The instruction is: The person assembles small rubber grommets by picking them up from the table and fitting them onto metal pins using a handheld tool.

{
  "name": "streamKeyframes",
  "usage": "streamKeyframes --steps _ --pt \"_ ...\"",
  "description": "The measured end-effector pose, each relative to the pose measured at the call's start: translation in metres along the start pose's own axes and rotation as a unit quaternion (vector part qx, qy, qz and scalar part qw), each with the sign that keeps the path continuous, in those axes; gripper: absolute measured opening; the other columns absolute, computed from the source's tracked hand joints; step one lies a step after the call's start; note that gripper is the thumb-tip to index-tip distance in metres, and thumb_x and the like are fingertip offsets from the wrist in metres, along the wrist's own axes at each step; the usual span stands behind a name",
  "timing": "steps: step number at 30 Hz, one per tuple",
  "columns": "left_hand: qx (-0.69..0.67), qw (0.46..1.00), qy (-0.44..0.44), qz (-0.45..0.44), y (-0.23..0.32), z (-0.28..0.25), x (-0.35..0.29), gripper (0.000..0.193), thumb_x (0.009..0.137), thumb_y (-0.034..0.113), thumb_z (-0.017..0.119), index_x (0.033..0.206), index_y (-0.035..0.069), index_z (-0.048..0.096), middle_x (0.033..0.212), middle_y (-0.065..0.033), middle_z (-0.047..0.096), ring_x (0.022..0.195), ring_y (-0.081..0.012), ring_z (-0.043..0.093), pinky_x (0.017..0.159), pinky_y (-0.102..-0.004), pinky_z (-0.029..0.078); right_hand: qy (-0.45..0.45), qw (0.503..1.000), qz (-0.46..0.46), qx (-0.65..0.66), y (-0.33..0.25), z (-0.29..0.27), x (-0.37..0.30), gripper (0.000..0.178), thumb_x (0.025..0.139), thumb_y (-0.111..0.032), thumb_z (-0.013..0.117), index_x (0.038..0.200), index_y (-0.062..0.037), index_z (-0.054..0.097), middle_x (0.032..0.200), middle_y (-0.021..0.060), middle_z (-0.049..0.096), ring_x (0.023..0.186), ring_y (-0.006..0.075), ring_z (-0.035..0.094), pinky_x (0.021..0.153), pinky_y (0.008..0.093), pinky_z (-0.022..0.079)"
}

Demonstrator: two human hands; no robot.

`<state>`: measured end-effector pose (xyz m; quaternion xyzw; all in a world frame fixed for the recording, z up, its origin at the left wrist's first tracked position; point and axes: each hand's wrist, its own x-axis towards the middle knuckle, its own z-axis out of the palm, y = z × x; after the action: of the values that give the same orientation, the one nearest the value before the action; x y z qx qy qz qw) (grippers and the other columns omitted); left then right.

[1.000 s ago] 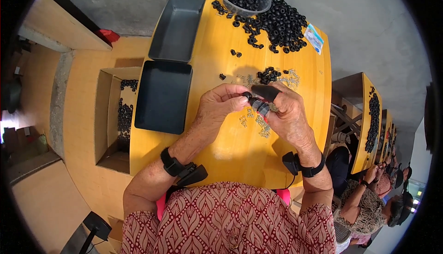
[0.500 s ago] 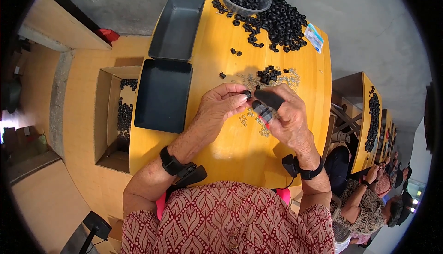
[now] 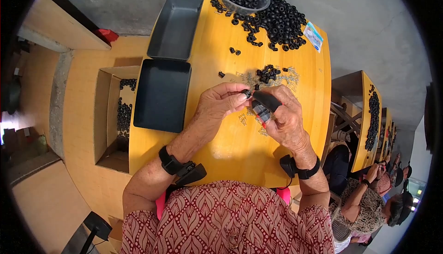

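Between the thumb and forefinger of my left hand [image 3: 213,109] is a small black cap-like plastic part [image 3: 246,93]. My right hand [image 3: 289,121] is closed right beside it, black and grey coverings on its fingers and a bit of red showing by the thumb. Whatever its fingertips pinch is too small and hidden to name. Just beyond both hands lies a small heap of black parts [image 3: 267,74] among scattered tiny shiny pieces [image 3: 291,79]. More of the shiny bits show beneath my right hand. One black part [image 3: 221,74] lies alone to the left.
Two dark trays [image 3: 162,98] [image 3: 171,51] line the table's left side. At the far end, a clear bowl [image 3: 244,8] of black parts stands by a large loose pile [image 3: 284,23] and a small packet [image 3: 314,37]. A cardboard box [image 3: 107,115] sits left; people work at right.
My right fingertips have come closer to the black part, their black covering now almost against it. My left hand keeps its pinch and has hardly moved.
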<state>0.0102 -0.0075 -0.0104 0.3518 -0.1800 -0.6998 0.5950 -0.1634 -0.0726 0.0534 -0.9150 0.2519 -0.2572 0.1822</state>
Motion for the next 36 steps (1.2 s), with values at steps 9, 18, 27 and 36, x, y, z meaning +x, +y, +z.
streamKeyframes --steps 9,18,27,36 --pt "0.030 0.999 -0.010 0.021 -0.002 0.000 -0.001 0.028 0.089 0.010 0.067 0.115 0.001 0.064 0.101 -0.0053 0.068 0.092 -0.0113 0.063 0.084 -0.0246 0.050 0.005 0.998 -0.048 -0.035 -0.004 0.000 0.000 0.030 0.065 -0.002 0.071 0.095 -0.0004 0.068 0.099 0.0133 0.063 0.089 0.0324 0.061 0.077 0.0409 0.050" --pt "0.037 0.999 -0.018 0.029 0.001 0.003 -0.002 0.028 0.089 0.007 0.065 0.115 -0.001 0.063 0.100 -0.0057 0.068 0.092 -0.0115 0.063 0.085 -0.0250 0.050 0.024 0.994 0.053 0.092 -0.003 0.001 -0.006 0.034 0.064 0.003 0.070 0.097 -0.0027 0.067 0.100 0.0122 0.064 0.090 0.0322 0.061 0.077 0.0384 0.050" --pt "0.045 0.998 -0.022 0.033 0.000 0.003 0.000 0.027 0.089 0.005 0.065 0.114 -0.002 0.063 0.101 -0.0072 0.068 0.093 -0.0128 0.064 0.086 -0.0257 0.050 0.010 1.000 -0.015 0.006 -0.004 -0.002 -0.004 0.032 0.064 0.001 0.071 0.096 -0.0027 0.067 0.100 0.0113 0.063 0.091 0.0315 0.061 0.079 0.0391 0.049" --pt "0.036 0.999 -0.024 0.029 0.000 0.002 -0.001 0.027 0.087 0.003 0.066 0.113 -0.002 0.064 0.100 -0.0076 0.068 0.092 -0.0129 0.064 0.086 -0.0251 0.051 0.044 0.980 0.096 0.169 0.002 0.003 -0.009 0.029 0.071 0.002 0.072 0.099 -0.0038 0.067 0.100 0.0108 0.064 0.091 0.0273 0.063 0.079 0.0339 0.051"
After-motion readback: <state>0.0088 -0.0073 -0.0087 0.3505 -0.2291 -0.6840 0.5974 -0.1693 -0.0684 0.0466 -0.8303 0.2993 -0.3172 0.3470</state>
